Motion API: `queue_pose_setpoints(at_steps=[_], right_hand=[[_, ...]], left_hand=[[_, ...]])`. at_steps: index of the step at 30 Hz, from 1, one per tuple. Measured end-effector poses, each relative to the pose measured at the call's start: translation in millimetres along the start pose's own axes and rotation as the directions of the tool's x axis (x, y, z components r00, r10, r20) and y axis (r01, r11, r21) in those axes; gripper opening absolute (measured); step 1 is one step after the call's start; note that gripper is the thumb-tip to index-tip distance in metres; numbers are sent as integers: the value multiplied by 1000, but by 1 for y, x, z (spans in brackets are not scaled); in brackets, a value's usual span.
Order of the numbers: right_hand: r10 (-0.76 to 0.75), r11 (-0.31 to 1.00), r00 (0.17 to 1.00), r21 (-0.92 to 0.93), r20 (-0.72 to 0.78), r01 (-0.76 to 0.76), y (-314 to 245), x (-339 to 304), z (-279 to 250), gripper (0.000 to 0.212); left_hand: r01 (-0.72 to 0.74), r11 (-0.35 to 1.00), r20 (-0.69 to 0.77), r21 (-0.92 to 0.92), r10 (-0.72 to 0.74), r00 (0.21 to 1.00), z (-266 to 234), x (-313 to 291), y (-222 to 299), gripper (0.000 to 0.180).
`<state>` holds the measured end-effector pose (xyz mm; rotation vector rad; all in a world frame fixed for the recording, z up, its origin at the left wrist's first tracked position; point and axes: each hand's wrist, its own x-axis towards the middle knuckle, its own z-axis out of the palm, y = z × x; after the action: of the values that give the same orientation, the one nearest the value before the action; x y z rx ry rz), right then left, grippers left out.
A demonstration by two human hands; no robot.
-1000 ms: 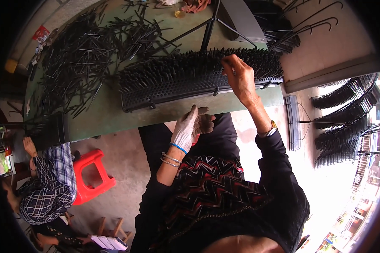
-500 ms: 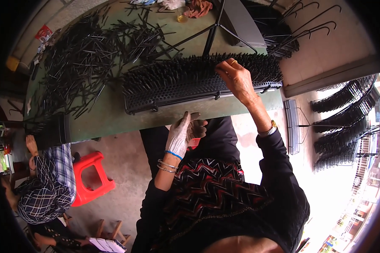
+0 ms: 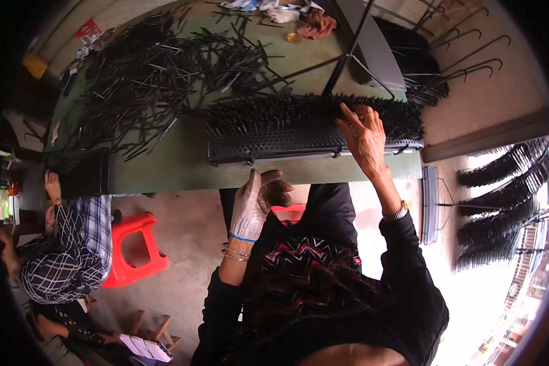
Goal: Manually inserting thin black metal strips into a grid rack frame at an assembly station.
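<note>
A long black perforated rack (image 3: 274,143) lies along the table's near edge, with many short black rods (image 3: 262,113) standing upright in its holes. My bare right hand (image 3: 364,137) is over the rack's right half, its thumb and forefinger bent close together among the rod tops. Whatever lies between those fingertips is too small and dark to make out. Below the rack's front edge, my left hand (image 3: 259,198) wears a pale, smudged work glove. Its thumb and fingers are apart, and nothing shows between them.
Loose black strips (image 3: 158,73) are heaped on the green table (image 3: 183,177). A metal stand (image 3: 348,56) rises behind the rack. Cloths (image 3: 316,25) lie at the back. Another person (image 3: 73,256) works at left beside a red stool (image 3: 152,256). Finished-looking racks (image 3: 500,201) hang at right.
My view has shifted, so the table sits lower and further right. My right hand's fingers have spread from a tight pinch and reach lower among the rods. The left hand stays below the rack.
</note>
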<state>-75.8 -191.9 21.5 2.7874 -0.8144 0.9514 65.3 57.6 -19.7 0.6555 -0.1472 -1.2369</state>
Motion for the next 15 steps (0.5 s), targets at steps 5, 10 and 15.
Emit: queue_pose_setpoints(at_steps=[5, 10, 15], right_hand=[[79, 923, 994, 372, 80, -103, -33, -21, -5, 27], [98, 933, 995, 346, 19, -98, -40, -47, 9, 23], [112, 942, 990, 309, 81, -132, -47, -55, 18, 23]], left_hand=[[-266, 964, -169, 9, 264, 950, -35, 7, 65, 52], [-257, 761, -420, 595, 568, 708, -28, 39, 141, 36], [139, -232, 34, 963, 615, 788, -39, 114, 199, 86]])
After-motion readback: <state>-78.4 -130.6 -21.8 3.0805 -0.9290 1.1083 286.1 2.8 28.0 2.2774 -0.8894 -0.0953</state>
